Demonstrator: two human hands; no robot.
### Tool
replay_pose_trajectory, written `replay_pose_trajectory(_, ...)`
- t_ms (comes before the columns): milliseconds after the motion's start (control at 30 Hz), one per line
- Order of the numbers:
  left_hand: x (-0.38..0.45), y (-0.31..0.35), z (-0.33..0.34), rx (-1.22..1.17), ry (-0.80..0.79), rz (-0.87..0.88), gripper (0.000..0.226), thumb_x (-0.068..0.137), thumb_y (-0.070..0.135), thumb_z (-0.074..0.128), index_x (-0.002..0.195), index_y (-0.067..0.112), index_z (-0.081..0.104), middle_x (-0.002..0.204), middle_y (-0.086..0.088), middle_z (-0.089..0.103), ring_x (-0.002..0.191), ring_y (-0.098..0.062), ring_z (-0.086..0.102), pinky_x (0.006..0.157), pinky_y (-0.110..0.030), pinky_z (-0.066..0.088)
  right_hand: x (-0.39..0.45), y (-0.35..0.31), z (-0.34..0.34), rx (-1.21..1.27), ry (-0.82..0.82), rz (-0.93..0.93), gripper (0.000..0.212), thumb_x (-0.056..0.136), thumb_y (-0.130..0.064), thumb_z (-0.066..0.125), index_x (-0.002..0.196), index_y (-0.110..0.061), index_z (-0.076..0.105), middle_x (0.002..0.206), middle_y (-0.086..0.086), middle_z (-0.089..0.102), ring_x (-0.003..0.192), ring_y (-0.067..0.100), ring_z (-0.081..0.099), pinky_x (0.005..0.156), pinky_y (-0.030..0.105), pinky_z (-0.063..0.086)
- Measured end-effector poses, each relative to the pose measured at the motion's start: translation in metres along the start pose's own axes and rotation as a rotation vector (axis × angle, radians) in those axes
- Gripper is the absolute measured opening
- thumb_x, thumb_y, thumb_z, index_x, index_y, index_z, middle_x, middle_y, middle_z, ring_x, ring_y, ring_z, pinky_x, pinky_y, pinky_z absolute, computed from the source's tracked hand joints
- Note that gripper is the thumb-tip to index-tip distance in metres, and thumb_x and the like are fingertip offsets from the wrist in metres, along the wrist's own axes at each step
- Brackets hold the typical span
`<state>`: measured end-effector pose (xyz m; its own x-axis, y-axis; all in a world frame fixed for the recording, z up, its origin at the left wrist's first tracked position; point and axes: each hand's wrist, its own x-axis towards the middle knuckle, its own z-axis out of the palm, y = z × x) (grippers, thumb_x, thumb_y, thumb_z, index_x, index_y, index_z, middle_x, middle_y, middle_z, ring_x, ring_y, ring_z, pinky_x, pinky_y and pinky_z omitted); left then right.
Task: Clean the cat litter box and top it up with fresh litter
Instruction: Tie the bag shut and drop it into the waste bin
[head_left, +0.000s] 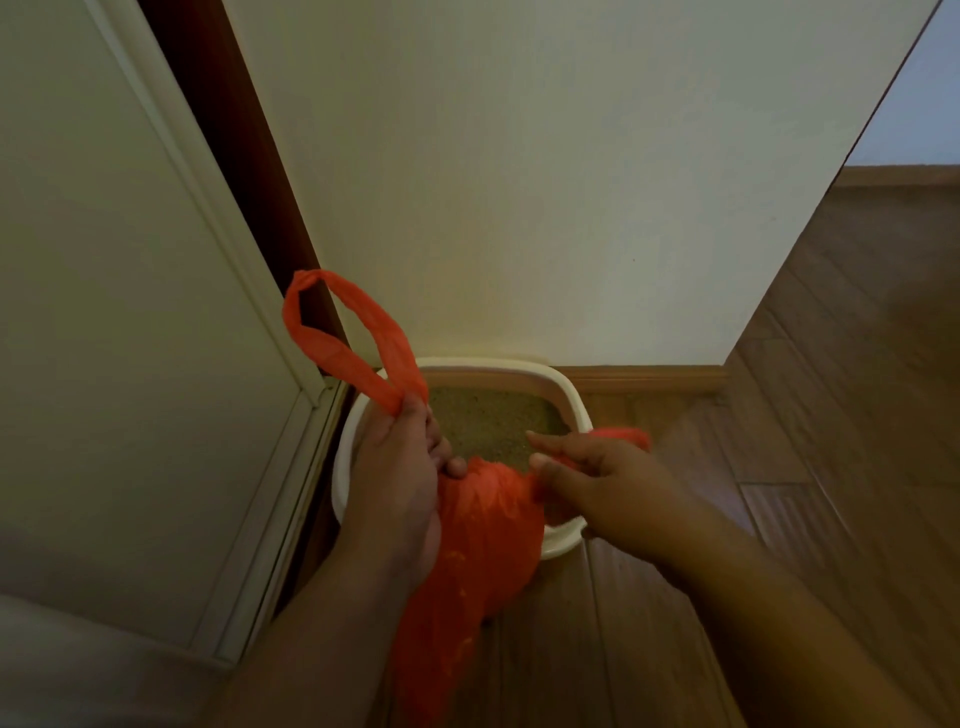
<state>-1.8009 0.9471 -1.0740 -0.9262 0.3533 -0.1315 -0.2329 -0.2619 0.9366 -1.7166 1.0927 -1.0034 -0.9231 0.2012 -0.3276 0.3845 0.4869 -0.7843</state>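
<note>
An orange plastic bag (467, 551) hangs in front of me above the wooden floor, its body bulging below my hands. My left hand (400, 483) grips one handle loop of the bag, and the loop (337, 332) stands up over the left side of the box. My right hand (602, 478) grips the other handle, which is pulled out to the right (623, 434). Behind the bag a white litter box (566, 395) sits on the floor against the wall, with tan litter (493, 421) inside. The box's near part is hidden by the bag and my hands.
A cream wall (519, 182) rises right behind the box. A white panelled door (130, 312) with a dark wooden frame (244, 156) stands close on the left. Wooden floor (831, 415) and a skirting board (649, 376) extend to the right.
</note>
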Motion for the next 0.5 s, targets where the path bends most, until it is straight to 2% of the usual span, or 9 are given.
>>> replay_pose_trajectory(33, 0.002, 0.012, -0.004, -0.188, 0.07, -0.05, 0.035, 0.106, 0.027, 0.04, 0.075, 0.023, 0.057, 0.057, 0.007, 0.034, 0.047, -0.005, 0.027, 0.052, -0.02, 0.02, 0.001, 0.0, 0.003, -0.031, 0.03, -0.031, 0.033, 0.099, -0.041, 0.054, 0.132, -0.043, 0.059, 0.117, -0.011, 0.069, 0.089, 0.002, 0.068, 0.085, 0.025, 0.055)
replay_pose_trajectory(67, 0.001, 0.028, -0.003, -0.193, 0.146, -0.056, 0.034, 0.107, 0.028, 0.04, 0.076, 0.022, 0.053, 0.056, 0.008, 0.034, 0.046, -0.004, 0.028, 0.048, -0.023, 0.024, 0.002, -0.001, 0.006, -0.026, 0.069, -0.049, 0.031, 0.1, -0.038, 0.055, 0.13, -0.041, 0.061, 0.121, -0.012, 0.067, 0.096, 0.001, 0.065, 0.092, 0.028, 0.053)
replay_pose_trajectory(133, -0.009, 0.054, 0.001, -0.121, 0.143, -0.108, 0.029, 0.102, 0.027, 0.042, 0.076, 0.019, 0.05, 0.056, 0.006, 0.032, 0.046, -0.008, 0.028, 0.046, -0.026, 0.023, 0.004, -0.002, 0.014, 0.108, 0.172, -0.053, 0.024, 0.101, -0.027, 0.056, 0.119, -0.037, 0.068, 0.115, -0.014, 0.069, 0.101, 0.003, 0.064, 0.096, 0.036, 0.054)
replay_pose_trajectory(200, -0.02, 0.059, 0.01, -0.019, 0.125, -0.095, 0.026, 0.099, 0.024, 0.04, 0.075, 0.018, 0.048, 0.056, 0.005, 0.03, 0.046, -0.009, 0.025, 0.044, -0.025, 0.02, 0.003, -0.005, 0.023, 0.375, 0.26, -0.066, 0.025, 0.102, -0.018, 0.052, 0.107, -0.033, 0.072, 0.102, -0.009, 0.074, 0.096, 0.005, 0.069, 0.091, 0.04, 0.058)
replay_pose_trajectory(267, -0.022, 0.056, 0.014, 0.065, 0.112, -0.118, 0.028, 0.101, 0.02, 0.039, 0.074, 0.019, 0.046, 0.054, 0.006, 0.029, 0.042, -0.007, 0.023, 0.038, -0.022, 0.018, 0.002, -0.01, 0.029, 0.677, 0.297, -0.083, 0.031, 0.104, -0.008, 0.046, 0.103, -0.022, 0.073, 0.091, 0.0, 0.076, 0.089, 0.009, 0.072, 0.082, 0.035, 0.058)
replay_pose_trajectory(333, -0.021, 0.06, 0.016, 0.104, 0.12, -0.143, 0.033, 0.105, 0.024, 0.041, 0.073, 0.02, 0.046, 0.052, 0.007, 0.03, 0.041, -0.007, 0.023, 0.036, -0.021, 0.019, 0.003, -0.013, 0.027, 0.895, 0.31, -0.057, 0.033, 0.102, 0.0, 0.042, 0.103, -0.012, 0.073, 0.074, 0.005, 0.068, 0.069, 0.014, 0.066, 0.067, 0.029, 0.054)
replay_pose_trajectory(400, -0.022, 0.059, 0.015, 0.078, 0.083, -0.14, 0.034, 0.107, 0.029, 0.042, 0.073, 0.021, 0.046, 0.052, 0.008, 0.031, 0.042, -0.007, 0.024, 0.037, -0.021, 0.02, 0.005, -0.012, 0.018, 1.039, 0.322, -0.025, 0.032, 0.1, 0.008, 0.039, 0.102, -0.003, 0.07, 0.067, 0.006, 0.057, 0.057, 0.013, 0.053, 0.06, 0.029, 0.047)
replay_pose_trajectory(500, -0.025, 0.063, 0.014, 0.096, 0.071, -0.163, 0.034, 0.107, 0.031, 0.042, 0.075, 0.021, 0.044, 0.053, 0.008, 0.032, 0.042, -0.007, 0.024, 0.037, -0.022, 0.022, 0.007, -0.009, 0.008, 1.087, 0.329, -0.008, 0.034, 0.096, 0.013, 0.035, 0.103, 0.002, 0.067, 0.066, 0.008, 0.05, 0.054, 0.013, 0.045, 0.057, 0.03, 0.04)
